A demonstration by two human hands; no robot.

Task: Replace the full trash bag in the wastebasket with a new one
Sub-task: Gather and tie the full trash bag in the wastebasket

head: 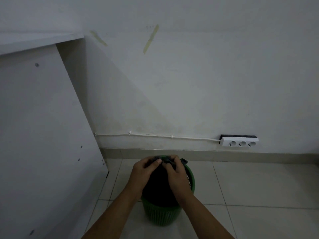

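Head view: both hands meet over the mouth of the black trash bag (160, 185), which sits inside the green wastebasket (190, 180) on the tiled floor (259, 187). The left hand (144, 169) has its fingers curled round a gathered bunch of the bag's top, thumb pressed toward the middle. The right hand (174, 169) pinches the other bunch of plastic just beside it, knuckles up. The two bunches touch between the hands, so this looks like the tying-off step before the bag is lifted out; whether a knot is already formed cannot be told in the dim light.

To do it well, keep each grip low on the gathered plastic so the neck closes snugly, cross the ends and pull outward evenly, not upward, or the light basket may tip or lift with the bag. A small flap of black plastic pokes over the far rim and should be drawn in too.

Farther out, a white panel (43, 135) stands close at the left, and a power strip (240, 141) with its cord (155, 135) is fixed low on the wall (207, 75).
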